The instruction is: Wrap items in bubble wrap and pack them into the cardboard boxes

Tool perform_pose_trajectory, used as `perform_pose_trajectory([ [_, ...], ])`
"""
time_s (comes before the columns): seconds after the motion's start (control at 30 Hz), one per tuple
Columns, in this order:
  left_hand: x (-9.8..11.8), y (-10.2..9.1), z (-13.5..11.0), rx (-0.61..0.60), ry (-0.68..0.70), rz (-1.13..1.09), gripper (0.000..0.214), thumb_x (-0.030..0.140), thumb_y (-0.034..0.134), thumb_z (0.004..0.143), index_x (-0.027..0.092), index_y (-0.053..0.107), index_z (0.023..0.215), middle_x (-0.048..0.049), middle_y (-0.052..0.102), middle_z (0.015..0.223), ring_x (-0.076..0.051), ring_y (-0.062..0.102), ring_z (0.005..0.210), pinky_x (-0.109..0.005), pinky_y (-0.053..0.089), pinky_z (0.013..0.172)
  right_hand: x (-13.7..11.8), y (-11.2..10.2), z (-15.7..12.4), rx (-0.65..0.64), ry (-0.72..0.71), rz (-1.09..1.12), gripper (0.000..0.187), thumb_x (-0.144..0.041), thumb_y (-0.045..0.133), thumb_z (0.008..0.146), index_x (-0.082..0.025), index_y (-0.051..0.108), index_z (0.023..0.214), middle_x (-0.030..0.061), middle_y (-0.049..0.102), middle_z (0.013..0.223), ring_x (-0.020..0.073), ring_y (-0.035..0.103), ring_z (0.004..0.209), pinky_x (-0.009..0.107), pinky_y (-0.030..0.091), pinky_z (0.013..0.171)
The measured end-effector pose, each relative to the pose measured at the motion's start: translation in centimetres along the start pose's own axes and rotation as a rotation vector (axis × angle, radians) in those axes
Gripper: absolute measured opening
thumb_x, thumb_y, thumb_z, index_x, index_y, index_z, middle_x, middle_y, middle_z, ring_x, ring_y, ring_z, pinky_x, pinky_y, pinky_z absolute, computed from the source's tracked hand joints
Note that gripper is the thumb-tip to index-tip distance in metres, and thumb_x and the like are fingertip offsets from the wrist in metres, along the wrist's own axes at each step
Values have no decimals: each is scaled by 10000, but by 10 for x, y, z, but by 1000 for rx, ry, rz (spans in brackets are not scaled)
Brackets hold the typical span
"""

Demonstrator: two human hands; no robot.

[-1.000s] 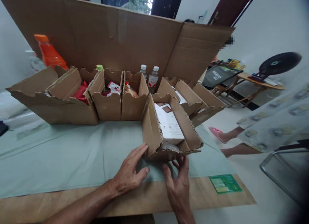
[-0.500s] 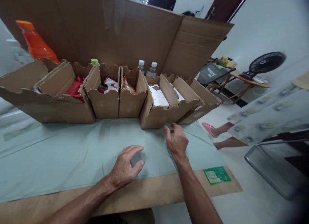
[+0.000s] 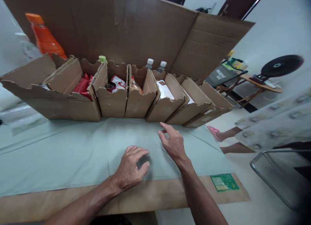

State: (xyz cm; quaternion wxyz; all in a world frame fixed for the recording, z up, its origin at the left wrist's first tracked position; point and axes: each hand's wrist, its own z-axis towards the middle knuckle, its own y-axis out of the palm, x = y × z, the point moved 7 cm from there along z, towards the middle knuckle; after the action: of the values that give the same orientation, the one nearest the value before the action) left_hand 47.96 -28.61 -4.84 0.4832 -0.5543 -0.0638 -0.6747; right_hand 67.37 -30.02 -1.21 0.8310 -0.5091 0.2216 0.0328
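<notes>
My left hand (image 3: 131,166) rests on the pale green cloth (image 3: 73,150) near the table's front edge, fingers loosely curled and apart, holding nothing. My right hand (image 3: 171,142) hovers just over the cloth, fingers spread and empty, a short way in front of a cardboard box (image 3: 165,100) that holds a white carton (image 3: 165,90). That box stands in a row of open cardboard boxes along the back of the cloth. Other boxes hold red packets (image 3: 82,85) and snack bags (image 3: 118,83).
A tall cardboard sheet (image 3: 136,30) stands behind the row. An orange bottle (image 3: 43,37), a green-capped bottle (image 3: 102,59) and two clear water bottles (image 3: 155,65) show behind the boxes. At the right are another person's feet (image 3: 218,137), a chair frame (image 3: 274,179) and a fan (image 3: 282,64).
The box with the white carton went from the front of the table back into the row. Both hands let go of it and drew back over the cloth.
</notes>
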Motion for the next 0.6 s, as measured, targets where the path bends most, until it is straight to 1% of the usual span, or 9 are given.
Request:
perform_pose_trajectory([
  [0.03,0,0,0,3,-5,-4,273,213,593,844,217,708,1091,-85,787,1027,-270,726,944,-532,502,983,-7,-5,-1,9,-5,24,359,-326,535,951,-192,689,1247,120,766,1166,229,727,883,419,543,887],
  [0.1,-1,1,-1,12,-16,-9,272,206,587,835,221,710,1077,-79,791,1009,-268,732,928,-540,493,998,-26,-18,5,46,-37,82,353,-333,528,964,-196,686,1248,85,784,1054,198,717,810,372,545,856],
  [0.2,-6,1,-1,63,-25,-1,267,189,574,826,224,715,1050,-75,800,1007,-271,742,933,-554,484,1016,-63,-30,39,68,-96,123,495,-300,504,971,-206,547,1454,45,778,999,176,707,794,322,547,827],
  [0.27,-11,-3,0,129,-33,14,247,186,573,826,223,722,1020,-77,802,1005,-276,744,946,-555,491,1012,-86,-24,75,18,-111,59,600,-265,511,955,-209,439,1548,30,774,939,192,704,777,335,546,813],
  [0.3,-14,-7,2,167,-41,17,233,188,575,826,220,724,1002,-81,801,1003,-279,742,954,-549,502,1000,-94,-18,94,-25,-102,-1,615,-247,526,941,-204,440,1548,33,772,909,211,707,779,353,546,812],
  [0.4,-23,-24,6,289,-117,-32,225,205,578,851,211,721,1024,-97,782,1081,-282,719,1047,-506,531,982,-105,-1,129,-123,-37,-173,436,-209,536,933,-188,634,1357,81,776,900,271,726,852,382,535,814],
  [0.47,-30,-38,6,385,-203,-109,262,244,572,894,207,700,1119,-106,744,1188,-273,682,1140,-479,527,1014,-106,0,126,-120,-15,-212,315,-207,509,954,-196,713,1194,96,782,920,279,734,880,360,522,799],
  [0.5,-34,-46,5,441,-248,-152,289,273,568,916,207,681,1174,-109,719,1236,-268,663,1173,-471,519,1036,-106,-4,114,-101,-21,-204,293,-207,496,960,-203,725,1143,91,784,913,269,737,866,341,515,781],
  [0.6,-43,-70,2,619,-332,-257,373,345,558,950,211,617,1292,-113,667,1309,-258,631,1215,-460,490,1086,-104,-29,47,-45,-77,-120,256,-205,487,946,-219,721,1051,43,771,827,212,723,741,283,495,691],
])
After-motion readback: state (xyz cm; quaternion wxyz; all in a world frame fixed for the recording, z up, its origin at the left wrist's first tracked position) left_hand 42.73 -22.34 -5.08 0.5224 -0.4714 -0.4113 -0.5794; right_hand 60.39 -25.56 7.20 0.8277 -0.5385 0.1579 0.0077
